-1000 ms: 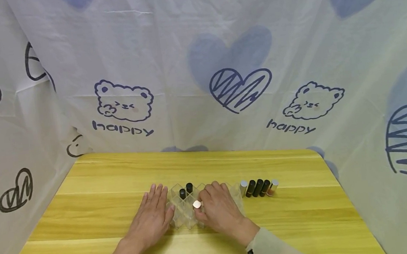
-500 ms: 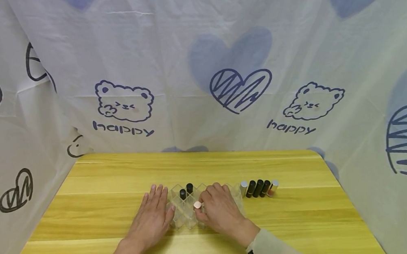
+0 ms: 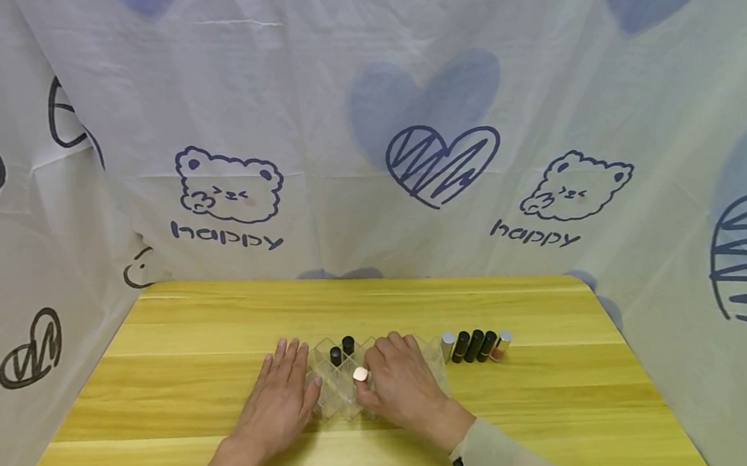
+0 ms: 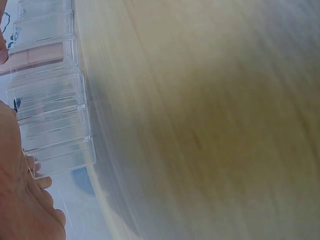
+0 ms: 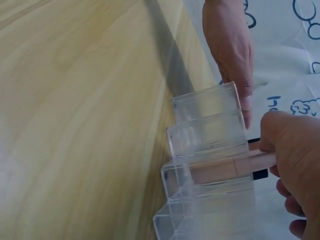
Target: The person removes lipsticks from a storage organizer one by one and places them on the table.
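Observation:
A clear plastic organizer [image 3: 342,397] with diamond-shaped compartments stands on the table between the hands. My right hand [image 3: 407,383] pinches the pale cap of a pink lip gloss tube [image 5: 215,171] between thumb and fingers. In the right wrist view the tube's lower part is inside a front compartment, its cap sticking out of the top. My left hand [image 3: 273,399] lies along the organizer's left side, fingers straight, with the thumb at its edge. Two black-capped tubes [image 3: 336,356] stand in compartments toward the back left. The right hand hides much of the organizer's right half.
Right of the organizer, several tubes stand in a row on the yellow wooden table [image 3: 546,411]: black tubes [image 3: 473,346] in the middle, a silver-capped tube [image 3: 448,346] at the left end and another silver-capped tube [image 3: 501,346] at the right. A printed white curtain [image 3: 341,176] surrounds the table.

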{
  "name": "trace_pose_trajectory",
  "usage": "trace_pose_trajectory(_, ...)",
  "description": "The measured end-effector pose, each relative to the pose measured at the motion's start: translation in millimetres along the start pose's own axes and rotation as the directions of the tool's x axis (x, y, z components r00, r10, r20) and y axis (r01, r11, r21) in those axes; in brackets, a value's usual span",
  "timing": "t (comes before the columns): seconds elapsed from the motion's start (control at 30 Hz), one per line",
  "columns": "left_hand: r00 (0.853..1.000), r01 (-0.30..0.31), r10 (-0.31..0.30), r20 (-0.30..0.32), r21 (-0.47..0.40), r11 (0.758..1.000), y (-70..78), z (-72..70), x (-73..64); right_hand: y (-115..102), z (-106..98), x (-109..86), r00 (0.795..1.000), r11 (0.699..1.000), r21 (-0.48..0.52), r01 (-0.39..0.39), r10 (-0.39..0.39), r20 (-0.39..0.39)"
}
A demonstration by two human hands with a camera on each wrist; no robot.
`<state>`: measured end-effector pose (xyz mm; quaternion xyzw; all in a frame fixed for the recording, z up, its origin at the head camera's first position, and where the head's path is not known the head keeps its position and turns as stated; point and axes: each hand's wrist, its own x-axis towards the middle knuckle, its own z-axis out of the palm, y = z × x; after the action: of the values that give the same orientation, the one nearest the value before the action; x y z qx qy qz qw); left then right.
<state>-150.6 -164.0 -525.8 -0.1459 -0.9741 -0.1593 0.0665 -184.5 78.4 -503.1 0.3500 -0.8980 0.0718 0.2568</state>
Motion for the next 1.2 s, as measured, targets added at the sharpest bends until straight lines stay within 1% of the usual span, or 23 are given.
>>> trace_pose_trajectory(0.13,1.0,0.0,0.0,-0.003,-0.002,1.0,0.7,-1.2,-0.1,0.4,-4.8,2.9,1.0,1.0,-0.01,0.006,-0.006,0.025)
trace_pose_trajectory(0.27,1.0,0.004,-0.004,-0.002,-0.006,1.0,1.4,-1.7,-0.3,0.2,-10.7,5.9,0.999,1.0,-0.007,0.002,-0.001,0.034)
trace_pose_trajectory(0.4,1.0,0.004,-0.004,-0.001,-0.009,1.0,1.6,-2.0,-0.1,0.1,-17.7,9.4,0.999,1.0,-0.01,0.001,-0.001,0.035)
trace_pose_trajectory(0.6,1.0,0.006,-0.006,-0.004,-0.005,1.0,0.7,-1.5,-0.2,0.6,-32.1,15.8,1.0,1.0,0.017,-0.004,0.003,0.031)
trace_pose_trajectory(0.73,1.0,0.01,-0.01,0.002,-0.003,1.0,0.5,-0.3,-0.4,1.7,-40.7,18.0,0.999,1.0,-0.006,0.014,-0.014,0.032)
trace_pose_trajectory(0.87,1.0,0.013,-0.013,0.01,-0.005,1.0,0.7,0.1,-0.2,4.3,-48.5,17.5,0.999,0.998,-0.049,0.039,-0.037,0.035)
trace_pose_trajectory(0.97,1.0,0.014,-0.014,0.017,-0.007,1.0,0.9,-0.1,-0.1,8.1,-54.2,15.6,0.999,0.996,-0.071,0.051,-0.049,0.024)
trace_pose_trajectory(1.2,1.0,0.013,-0.013,0.027,-0.012,1.0,1.0,-0.4,-0.2,22.1,-60.4,5.3,0.999,0.995,-0.087,0.043,-0.045,-0.014)
